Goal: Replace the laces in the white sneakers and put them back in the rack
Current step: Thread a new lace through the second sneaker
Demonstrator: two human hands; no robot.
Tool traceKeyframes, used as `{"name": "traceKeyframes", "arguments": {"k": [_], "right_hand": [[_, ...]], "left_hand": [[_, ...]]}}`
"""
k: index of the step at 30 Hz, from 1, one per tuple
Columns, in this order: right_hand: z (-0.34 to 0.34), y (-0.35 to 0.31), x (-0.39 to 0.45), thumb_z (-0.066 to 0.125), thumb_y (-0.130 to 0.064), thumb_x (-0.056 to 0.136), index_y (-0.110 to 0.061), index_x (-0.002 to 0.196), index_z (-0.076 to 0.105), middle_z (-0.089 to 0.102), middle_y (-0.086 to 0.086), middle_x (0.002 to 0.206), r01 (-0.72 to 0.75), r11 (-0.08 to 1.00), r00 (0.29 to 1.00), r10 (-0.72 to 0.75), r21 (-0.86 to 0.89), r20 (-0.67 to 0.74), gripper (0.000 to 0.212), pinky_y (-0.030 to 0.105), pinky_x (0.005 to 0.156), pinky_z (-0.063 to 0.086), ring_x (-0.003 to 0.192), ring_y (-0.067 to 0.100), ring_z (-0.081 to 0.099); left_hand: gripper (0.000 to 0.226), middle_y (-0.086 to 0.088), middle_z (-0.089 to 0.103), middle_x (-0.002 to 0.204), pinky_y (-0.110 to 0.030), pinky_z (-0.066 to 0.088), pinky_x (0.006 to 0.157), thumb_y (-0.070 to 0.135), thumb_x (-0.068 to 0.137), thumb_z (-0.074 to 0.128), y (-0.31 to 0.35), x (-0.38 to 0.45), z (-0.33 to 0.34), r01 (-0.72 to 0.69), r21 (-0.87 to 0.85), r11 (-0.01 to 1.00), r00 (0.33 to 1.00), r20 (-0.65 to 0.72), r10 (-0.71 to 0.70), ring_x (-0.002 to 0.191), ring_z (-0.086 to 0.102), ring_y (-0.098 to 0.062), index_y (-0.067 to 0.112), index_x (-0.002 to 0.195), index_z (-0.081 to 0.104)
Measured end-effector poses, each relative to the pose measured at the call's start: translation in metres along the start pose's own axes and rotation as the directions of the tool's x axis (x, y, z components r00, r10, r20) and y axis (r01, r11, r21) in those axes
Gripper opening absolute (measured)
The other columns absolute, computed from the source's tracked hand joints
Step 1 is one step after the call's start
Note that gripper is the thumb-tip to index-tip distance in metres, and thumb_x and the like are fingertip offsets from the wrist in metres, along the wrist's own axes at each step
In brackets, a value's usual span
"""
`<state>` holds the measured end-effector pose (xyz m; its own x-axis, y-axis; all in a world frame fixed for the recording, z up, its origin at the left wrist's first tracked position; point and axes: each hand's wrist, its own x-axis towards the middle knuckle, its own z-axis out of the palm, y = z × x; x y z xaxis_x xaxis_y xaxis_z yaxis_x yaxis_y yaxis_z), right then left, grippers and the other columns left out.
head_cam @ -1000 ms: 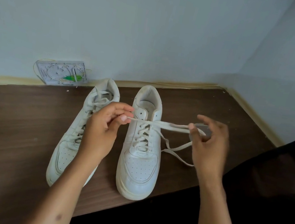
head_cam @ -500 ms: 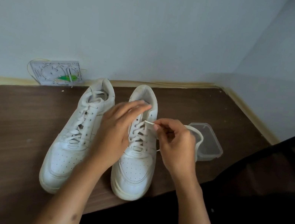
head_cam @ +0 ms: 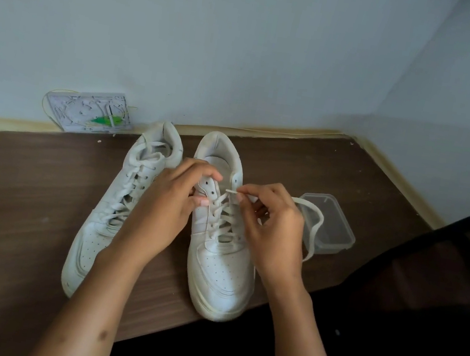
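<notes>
two white sneakers stand side by side on a brown wooden table point(head_cam: 5, 201), toes toward the near edge, heels toward the far wall. the right sneaker point(head_cam: 218, 268) is the one being worked on: the left hand point(head_cam: 166, 207) grips its upper left eyelet flap, fingers curled over the top and thumb against the side, hiding much of the tongue and the left eyelets. the right hand point(head_cam: 274, 231) pinches the tip of the lace point(head_cam: 313, 231) between thumb and forefinger, just beside the top right eyelet; whether the tip is already in a hole is too small to tell. the rest of that lace loops out to the right behind the hand, so part of its run is hidden. the left sneaker point(head_cam: 108, 219) sits laced, its right side and toe partly covered by the left forearm. just right of the right hand lies a clear plastic container point(head_cam: 328, 227), partly crossed by the lace loop. at the far left, against the wall, leans a pale wall plate point(head_cam: 89, 111) with thin wires and a green smear; its detail is hard to make out. the near right corner is dark and unreadable.
</notes>
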<state>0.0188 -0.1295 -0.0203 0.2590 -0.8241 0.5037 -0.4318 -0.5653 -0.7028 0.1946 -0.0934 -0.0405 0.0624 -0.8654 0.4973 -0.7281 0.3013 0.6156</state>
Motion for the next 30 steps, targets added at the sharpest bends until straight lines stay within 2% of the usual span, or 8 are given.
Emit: {"name": "traceKeyframes", "arguments": {"k": [3, 5, 11, 15, 22, 25, 28, 30], "right_hand": [[0.008, -0.001, -0.001, 0.066, -0.017, 0.093, -0.015, 0.104, 0.073, 0.06, -0.005, 0.094, 0.044, 0.998, 0.999, -0.043, -0.043, 0.02, 0.013, 0.029, 0.071, 0.054, 0.086, 0.01, 0.06], [0.015, -0.003, -0.002, 0.065, -0.015, 0.093, -0.016, 0.104, 0.073, 0.06, -0.005, 0.095, 0.035, 0.998, 0.999, -0.034, -0.047, 0.027, 0.013, 0.032, 0.073, 0.054, 0.09, 0.014, 0.06], [0.029, -0.01, 0.002, 0.066, -0.018, 0.092, -0.026, 0.096, 0.073, 0.045, -0.015, 0.1, -0.239, 0.96, 0.971, 0.235, 0.15, 0.044, 0.012, 0.04, 0.091, 0.05, 0.108, 0.019, 0.049], [0.029, -0.009, 0.007, 0.067, -0.025, 0.092, -0.028, 0.099, 0.075, 0.037, -0.017, 0.102, -0.367, 0.919, 0.93, 0.355, 0.146, 0.099, 0.011, 0.041, 0.104, 0.039, 0.111, 0.013, 0.033], [0.032, -0.006, 0.009, 0.068, -0.029, 0.088, -0.046, 0.081, 0.073, 0.037, -0.018, 0.105, -0.489, 0.837, 0.871, 0.453, 0.245, 0.19, 0.018, 0.052, 0.102, 0.043, 0.121, 0.024, 0.04], [0.032, -0.006, 0.011, 0.069, -0.023, 0.087, -0.043, 0.074, 0.074, 0.041, -0.012, 0.107, -0.536, 0.786, 0.844, 0.496, 0.307, 0.204, 0.024, 0.051, 0.099, 0.047, 0.122, 0.024, 0.043], [0.03, -0.01, 0.008, 0.068, -0.027, 0.085, -0.044, 0.075, 0.073, 0.042, -0.012, 0.106, -0.497, 0.807, 0.868, 0.455, 0.319, 0.201, 0.021, 0.051, 0.099, 0.046, 0.122, 0.025, 0.043], [0.025, -0.013, 0.006, 0.068, -0.03, 0.087, -0.048, 0.078, 0.072, 0.042, -0.017, 0.107, -0.431, 0.858, 0.902, 0.398, 0.28, 0.169, 0.02, 0.048, 0.103, 0.043, 0.121, 0.022, 0.041]], "left_hand": [[0.04, 0.025, 0.049, 0.112, -0.042, 0.056, 0.08, 0.007, 0.084, 0.07, 0.004, -0.002, -0.002, -0.003, -0.012, 1.0, 0.999, -0.045, 0.003, 0.093, 0.059, -0.013, 0.034, 0.11, 0.054], [0.038, 0.025, 0.049, 0.109, -0.042, 0.057, 0.078, 0.009, 0.083, 0.072, 0.004, -0.004, -0.002, -0.002, -0.005, 1.0, 0.997, -0.072, 0.002, 0.09, 0.058, -0.012, 0.032, 0.108, 0.055], [0.04, 0.023, 0.049, 0.106, -0.041, 0.057, 0.072, 0.009, 0.082, 0.074, 0.003, -0.004, 0.001, 0.001, 0.005, 1.0, 0.995, -0.102, 0.0, 0.088, 0.059, -0.013, 0.032, 0.108, 0.055], [0.044, 0.025, 0.046, 0.107, -0.041, 0.058, 0.073, 0.005, 0.082, 0.073, 0.003, -0.005, 0.003, -0.003, -0.002, 1.0, 0.995, -0.101, 0.003, 0.09, 0.059, -0.014, 0.033, 0.109, 0.054], [0.042, 0.027, 0.046, 0.108, -0.041, 0.058, 0.074, 0.007, 0.082, 0.072, 0.004, -0.008, 0.002, -0.008, -0.037, 0.999, 0.994, -0.107, 0.004, 0.092, 0.058, -0.015, 0.035, 0.108, 0.053], [0.044, 0.029, 0.048, 0.107, -0.04, 0.058, 0.077, 0.007, 0.083, 0.072, 0.006, -0.009, 0.002, 0.012, -0.062, 0.998, 0.995, -0.103, -0.018, 0.094, 0.058, -0.014, 0.037, 0.109, 0.054], [0.046, 0.03, 0.05, 0.11, -0.038, 0.058, 0.079, 0.004, 0.083, 0.072, 0.007, -0.008, 0.004, 0.008, -0.085, 0.996, 0.994, -0.105, -0.017, 0.093, 0.059, -0.009, 0.036, 0.113, 0.057], [0.046, 0.027, 0.051, 0.11, -0.031, 0.059, 0.078, 0.005, 0.082, 0.074, 0.006, -0.008, 0.003, 0.017, -0.096, 0.995, 0.992, -0.121, -0.029, 0.094, 0.059, -0.006, 0.032, 0.118, 0.06]]}}
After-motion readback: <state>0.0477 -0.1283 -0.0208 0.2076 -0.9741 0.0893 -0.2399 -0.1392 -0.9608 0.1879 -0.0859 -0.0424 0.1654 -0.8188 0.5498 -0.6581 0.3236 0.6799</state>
